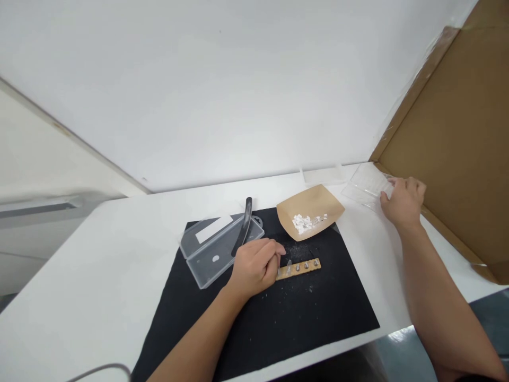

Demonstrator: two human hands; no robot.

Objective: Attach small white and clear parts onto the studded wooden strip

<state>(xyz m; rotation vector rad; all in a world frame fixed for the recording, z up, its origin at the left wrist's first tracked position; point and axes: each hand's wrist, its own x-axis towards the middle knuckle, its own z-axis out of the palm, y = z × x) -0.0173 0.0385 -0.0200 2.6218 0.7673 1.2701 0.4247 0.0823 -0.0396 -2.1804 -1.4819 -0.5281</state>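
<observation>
Three metal pieces (306, 265) and one clear piece (289, 267) stand on the strip (302, 269), which lies on the black mat (318, 318), so the work seems partly done, while many white bits (303, 224) are left in the tray (314, 197). The left hand (256, 265) has its fingers curled narrow at the strip's left end, hiding whatever it may pinch; the right hand (403, 201) bends over the clear box (366, 184), its grip uncertain.

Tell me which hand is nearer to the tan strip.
Left. The left hand is at the left end of the tan strip; the right hand is well off to its right, at the clear plastic case.
</observation>
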